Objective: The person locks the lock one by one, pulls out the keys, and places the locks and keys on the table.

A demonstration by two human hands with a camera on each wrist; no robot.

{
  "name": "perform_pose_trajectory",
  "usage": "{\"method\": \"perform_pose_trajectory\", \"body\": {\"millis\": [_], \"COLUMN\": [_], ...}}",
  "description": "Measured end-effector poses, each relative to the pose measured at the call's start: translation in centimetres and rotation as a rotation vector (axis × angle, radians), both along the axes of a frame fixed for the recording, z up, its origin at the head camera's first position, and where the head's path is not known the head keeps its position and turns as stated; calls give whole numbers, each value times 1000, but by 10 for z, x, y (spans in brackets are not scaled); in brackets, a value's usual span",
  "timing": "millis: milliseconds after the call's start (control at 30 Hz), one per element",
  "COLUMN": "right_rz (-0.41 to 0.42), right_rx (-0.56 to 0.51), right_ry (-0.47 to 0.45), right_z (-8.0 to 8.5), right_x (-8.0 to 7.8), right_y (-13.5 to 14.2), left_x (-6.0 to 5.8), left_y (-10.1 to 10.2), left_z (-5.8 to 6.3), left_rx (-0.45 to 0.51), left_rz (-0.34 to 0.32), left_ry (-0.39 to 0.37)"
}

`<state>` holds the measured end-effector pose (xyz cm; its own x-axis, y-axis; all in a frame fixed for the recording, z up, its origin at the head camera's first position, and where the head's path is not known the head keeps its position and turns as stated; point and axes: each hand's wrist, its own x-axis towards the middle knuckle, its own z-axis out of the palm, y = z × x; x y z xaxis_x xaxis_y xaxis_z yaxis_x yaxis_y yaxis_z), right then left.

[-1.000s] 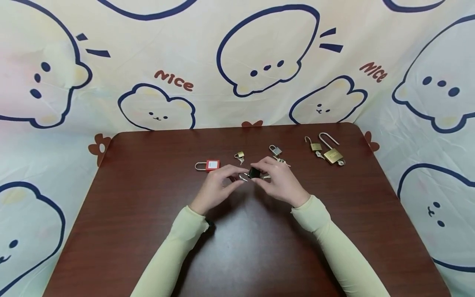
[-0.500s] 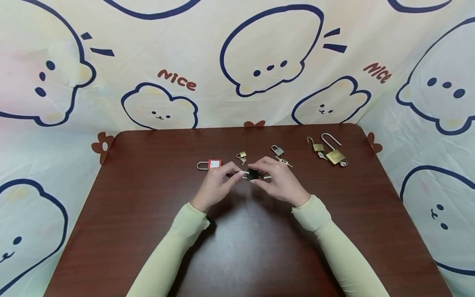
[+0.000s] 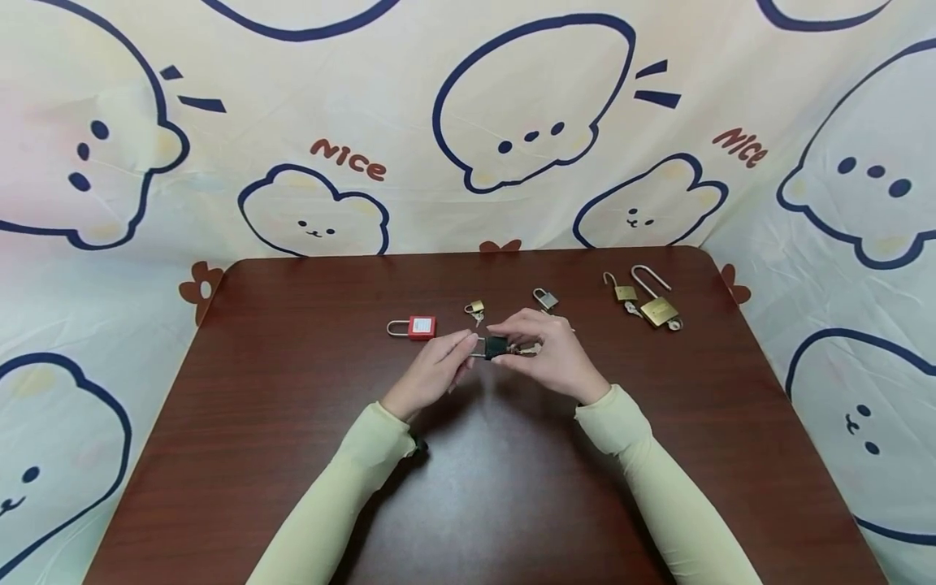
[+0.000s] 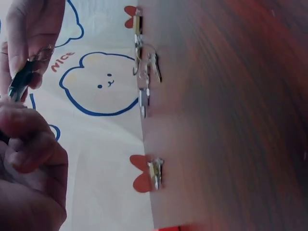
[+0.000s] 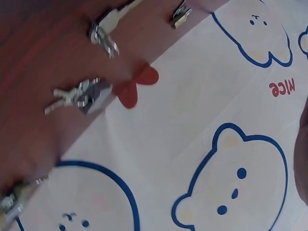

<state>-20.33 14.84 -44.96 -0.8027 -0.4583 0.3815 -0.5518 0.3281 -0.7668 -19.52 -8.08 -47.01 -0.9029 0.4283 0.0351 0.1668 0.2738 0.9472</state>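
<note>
A black padlock with a metal shackle is held between both hands, over the middle of the table. My right hand pinches its body between thumb and fingers, with keys sticking out on the palm side. At the shackle end, my left hand grips with thumb and fingertips, covering part of the shackle. In the left wrist view the padlock body shows between the right fingers, with the left hand just below. Only a blurred edge of the right hand enters the right wrist view.
A red padlock lies left of the hands. Behind them are a small brass padlock with keys and a grey padlock. Two brass padlocks with raised shackles lie at the back right. A patterned cloth hangs behind the table.
The shackle, turned askew a second ago, now lines up with the black padlock's body. My left fingers have shifted over the shackle end. The right hand still holds the body.
</note>
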Motion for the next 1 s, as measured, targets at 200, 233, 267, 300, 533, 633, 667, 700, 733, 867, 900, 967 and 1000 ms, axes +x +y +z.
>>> {"method": "perform_pose_trajectory", "body": {"millis": [200, 233, 267, 300, 533, 633, 667, 700, 733, 867, 900, 967, 1000], "right_rz": [62, 69, 74, 78, 134, 143, 144, 142, 140, 136, 134, 133, 135], "right_rx": [-162, -180, -197, -211, -299, -312, -316, -319, -320, -332, -332, -332, -332], "right_ry": [-205, -250, -292, -330, -514, -503, -488, -475, -465, -464, -465, -466, -465], "right_z": [-4, -4, -5, -6, -12, -12, -12, -12, -12, -12, -12, -12, -12], "right_x": [-2, -2, -2, -2, 0, 2, 2, 3, 4, 6, 6, 6, 6], "right_y": [2, 2, 2, 2, 1, 0, -1, -2, -3, -6, -7, -7, -7], "left_x": [2, 3, 3, 3, 5, 5, 5, 6, 6, 7, 7, 7, 7], "left_y": [1, 2, 2, 2, 6, 7, 7, 7, 7, 6, 6, 7, 7], "left_z": [4, 4, 4, 3, 2, 1, 1, 2, 2, 3, 3, 3, 2], "left_rx": [26, 30, 36, 38, 73, 75, 73, 69, 64, 40, 36, 29, 24], "left_rz": [24, 25, 27, 31, 70, 78, 79, 81, 83, 82, 81, 72, 70], "left_ry": [43, 58, 72, 88, 186, 202, 204, 205, 204, 206, 205, 208, 207]}}
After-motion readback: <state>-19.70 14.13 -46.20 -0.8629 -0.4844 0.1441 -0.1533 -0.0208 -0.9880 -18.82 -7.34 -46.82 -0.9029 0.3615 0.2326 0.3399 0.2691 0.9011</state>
